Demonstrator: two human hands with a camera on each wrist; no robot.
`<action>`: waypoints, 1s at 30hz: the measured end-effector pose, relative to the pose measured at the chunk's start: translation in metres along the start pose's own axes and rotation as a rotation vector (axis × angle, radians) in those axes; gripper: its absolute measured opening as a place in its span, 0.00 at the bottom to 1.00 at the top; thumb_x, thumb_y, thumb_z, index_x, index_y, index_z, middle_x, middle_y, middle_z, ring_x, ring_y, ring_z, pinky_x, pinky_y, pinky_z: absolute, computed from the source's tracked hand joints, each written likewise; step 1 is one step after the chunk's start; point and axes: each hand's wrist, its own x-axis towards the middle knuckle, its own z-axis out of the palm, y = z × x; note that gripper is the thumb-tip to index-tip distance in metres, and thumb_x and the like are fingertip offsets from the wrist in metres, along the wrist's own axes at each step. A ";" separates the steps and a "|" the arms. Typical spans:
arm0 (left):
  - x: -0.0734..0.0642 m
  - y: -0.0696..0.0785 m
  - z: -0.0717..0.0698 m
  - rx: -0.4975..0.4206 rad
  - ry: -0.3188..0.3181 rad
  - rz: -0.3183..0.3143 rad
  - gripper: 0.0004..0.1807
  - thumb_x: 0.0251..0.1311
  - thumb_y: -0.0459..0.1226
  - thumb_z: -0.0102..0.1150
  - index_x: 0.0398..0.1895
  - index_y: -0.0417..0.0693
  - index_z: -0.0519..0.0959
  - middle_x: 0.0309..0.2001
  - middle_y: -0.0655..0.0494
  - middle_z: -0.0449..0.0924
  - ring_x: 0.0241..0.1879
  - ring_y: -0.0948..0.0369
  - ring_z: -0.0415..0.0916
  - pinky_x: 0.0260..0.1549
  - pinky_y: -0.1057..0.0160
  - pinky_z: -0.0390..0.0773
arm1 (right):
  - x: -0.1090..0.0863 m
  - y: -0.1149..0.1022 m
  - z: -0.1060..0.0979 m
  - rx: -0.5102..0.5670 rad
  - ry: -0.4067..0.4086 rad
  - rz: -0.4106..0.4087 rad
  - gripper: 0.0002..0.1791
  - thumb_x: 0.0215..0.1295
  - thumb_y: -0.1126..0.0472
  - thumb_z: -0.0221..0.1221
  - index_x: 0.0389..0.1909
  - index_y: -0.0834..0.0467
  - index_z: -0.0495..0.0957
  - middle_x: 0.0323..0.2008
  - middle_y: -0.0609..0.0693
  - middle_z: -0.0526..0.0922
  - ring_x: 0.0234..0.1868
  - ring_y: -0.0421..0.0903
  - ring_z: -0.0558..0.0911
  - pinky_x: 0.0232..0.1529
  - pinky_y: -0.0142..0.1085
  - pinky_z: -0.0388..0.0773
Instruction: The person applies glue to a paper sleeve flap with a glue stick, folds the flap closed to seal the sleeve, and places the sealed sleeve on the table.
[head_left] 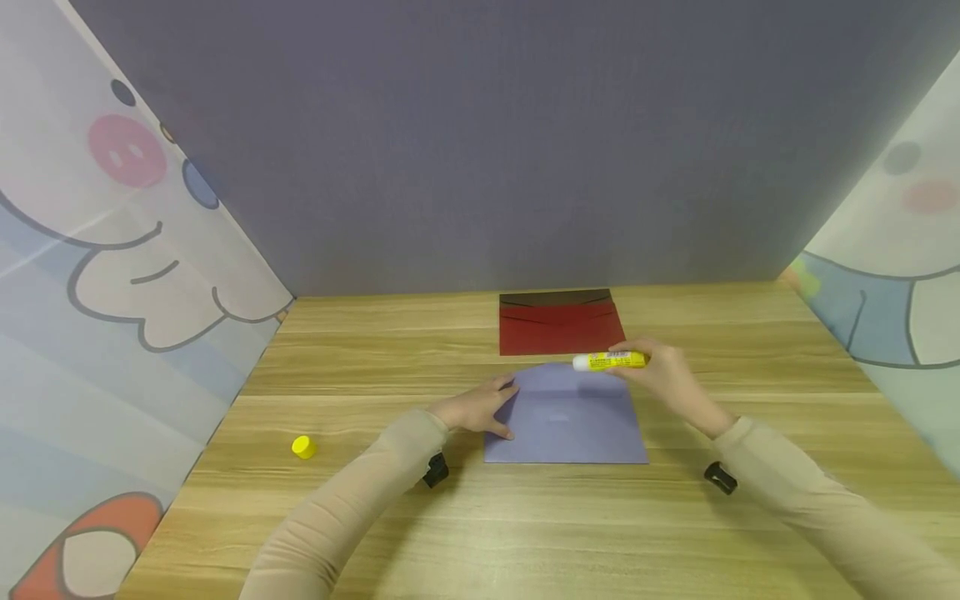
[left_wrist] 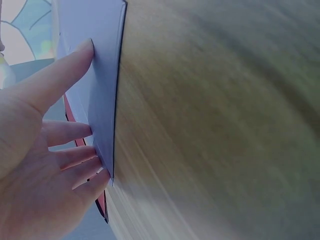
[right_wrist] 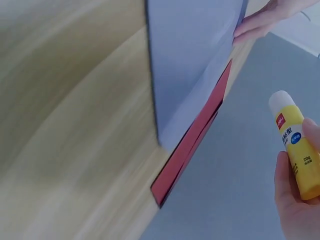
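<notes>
A lavender envelope (head_left: 566, 429) lies on the wooden table with its rounded flap opened out toward the far side. My left hand (head_left: 480, 408) rests on its left edge, fingers spread and fairly straight, as the left wrist view also shows at the envelope (left_wrist: 100, 65). Above the flap's right part, my right hand (head_left: 663, 375) grips a yellow glue stick (head_left: 611, 360) by its lower end. Its white tip points left, uncapped. In the right wrist view the glue stick (right_wrist: 295, 145) sits between thumb and fingers, held apart from the paper.
Beyond the lavender envelope lie a red envelope (head_left: 558, 332) and a dark one (head_left: 555, 297) partly under it. A yellow cap (head_left: 303, 447) stands at the left of the table (head_left: 360, 517). A grey panel (head_left: 480, 150) rises behind, with cartoon-printed sheets at both sides.
</notes>
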 end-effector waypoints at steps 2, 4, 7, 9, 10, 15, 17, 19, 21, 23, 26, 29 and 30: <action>0.000 0.000 0.000 0.002 0.002 0.005 0.45 0.49 0.48 0.62 0.65 0.35 0.53 0.68 0.43 0.41 0.66 0.50 0.41 0.64 0.57 0.47 | 0.001 -0.002 0.004 0.050 -0.028 0.060 0.17 0.40 0.69 0.68 0.34 0.68 0.78 0.30 0.61 0.79 0.20 0.42 0.68 0.15 0.25 0.65; 0.000 0.000 -0.001 0.003 0.004 0.009 0.45 0.49 0.48 0.62 0.65 0.35 0.53 0.68 0.43 0.41 0.66 0.50 0.41 0.64 0.58 0.47 | 0.003 -0.004 0.008 0.110 -0.055 0.126 0.17 0.41 0.68 0.68 0.35 0.67 0.77 0.29 0.60 0.79 0.20 0.41 0.67 0.15 0.26 0.65; 0.000 0.000 0.000 0.005 0.006 0.013 0.45 0.49 0.48 0.62 0.64 0.35 0.53 0.68 0.42 0.41 0.66 0.51 0.41 0.64 0.58 0.47 | 0.004 -0.006 0.013 0.192 -0.081 0.206 0.18 0.43 0.66 0.67 0.37 0.66 0.76 0.30 0.59 0.78 0.22 0.42 0.69 0.16 0.26 0.67; 0.000 0.000 0.000 0.008 0.008 0.014 0.45 0.48 0.48 0.62 0.64 0.35 0.53 0.68 0.42 0.41 0.66 0.51 0.41 0.64 0.58 0.47 | 0.006 -0.008 0.017 0.249 -0.093 0.239 0.19 0.44 0.65 0.67 0.38 0.67 0.75 0.32 0.60 0.78 0.25 0.43 0.71 0.19 0.25 0.70; 0.000 0.000 0.000 0.008 0.008 0.014 0.45 0.48 0.48 0.62 0.64 0.35 0.53 0.68 0.42 0.41 0.66 0.51 0.41 0.64 0.58 0.47 | 0.006 -0.010 0.018 0.285 -0.098 0.255 0.20 0.44 0.65 0.67 0.39 0.67 0.74 0.34 0.61 0.78 0.27 0.45 0.73 0.21 0.25 0.72; 0.001 -0.001 0.001 0.006 0.011 0.011 0.45 0.48 0.48 0.62 0.64 0.35 0.53 0.68 0.42 0.41 0.66 0.50 0.41 0.64 0.57 0.46 | 0.009 -0.016 0.028 0.414 -0.127 0.331 0.23 0.47 0.63 0.66 0.42 0.70 0.73 0.40 0.64 0.78 0.40 0.53 0.79 0.34 0.26 0.76; 0.002 -0.002 0.001 0.008 0.013 0.010 0.45 0.48 0.48 0.62 0.64 0.35 0.53 0.68 0.42 0.41 0.66 0.50 0.41 0.64 0.57 0.46 | 0.010 -0.019 0.032 0.427 -0.135 0.333 0.23 0.47 0.63 0.65 0.43 0.70 0.73 0.41 0.63 0.78 0.41 0.55 0.79 0.35 0.27 0.77; 0.002 -0.002 0.002 0.010 0.016 0.009 0.45 0.48 0.48 0.62 0.64 0.35 0.53 0.68 0.42 0.41 0.66 0.50 0.41 0.64 0.57 0.46 | 0.010 -0.021 0.038 0.447 -0.135 0.318 0.22 0.47 0.64 0.65 0.43 0.70 0.73 0.40 0.63 0.78 0.41 0.56 0.79 0.34 0.29 0.77; 0.002 -0.003 0.002 0.014 0.019 0.009 0.45 0.48 0.48 0.62 0.64 0.35 0.54 0.68 0.42 0.41 0.66 0.50 0.41 0.64 0.57 0.46 | 0.010 -0.022 0.044 0.451 -0.131 0.274 0.21 0.47 0.66 0.65 0.42 0.69 0.73 0.39 0.62 0.78 0.40 0.56 0.79 0.34 0.30 0.78; 0.003 -0.003 0.002 0.014 0.017 0.008 0.45 0.48 0.48 0.62 0.64 0.35 0.54 0.68 0.42 0.41 0.66 0.50 0.41 0.64 0.57 0.47 | 0.009 -0.023 0.049 0.442 -0.127 0.212 0.19 0.47 0.68 0.64 0.42 0.70 0.73 0.37 0.61 0.78 0.39 0.56 0.79 0.35 0.33 0.79; 0.003 -0.002 0.001 0.015 0.011 0.006 0.45 0.48 0.48 0.62 0.65 0.36 0.53 0.68 0.43 0.41 0.66 0.50 0.41 0.64 0.57 0.47 | 0.007 -0.026 0.056 0.403 -0.130 0.121 0.18 0.47 0.70 0.64 0.41 0.70 0.73 0.35 0.60 0.79 0.37 0.55 0.79 0.37 0.36 0.79; 0.002 -0.002 0.001 0.020 0.006 0.001 0.45 0.49 0.48 0.62 0.65 0.36 0.53 0.68 0.43 0.41 0.66 0.51 0.41 0.64 0.57 0.47 | 0.005 -0.030 0.061 0.363 -0.150 0.085 0.18 0.48 0.69 0.63 0.42 0.69 0.73 0.34 0.59 0.80 0.37 0.54 0.80 0.38 0.37 0.78; 0.002 -0.001 0.001 0.020 0.006 0.001 0.45 0.49 0.48 0.62 0.65 0.36 0.53 0.68 0.43 0.41 0.66 0.51 0.41 0.64 0.57 0.47 | 0.005 -0.032 0.062 0.358 -0.161 0.087 0.18 0.49 0.69 0.63 0.42 0.68 0.72 0.35 0.59 0.80 0.37 0.54 0.80 0.38 0.37 0.78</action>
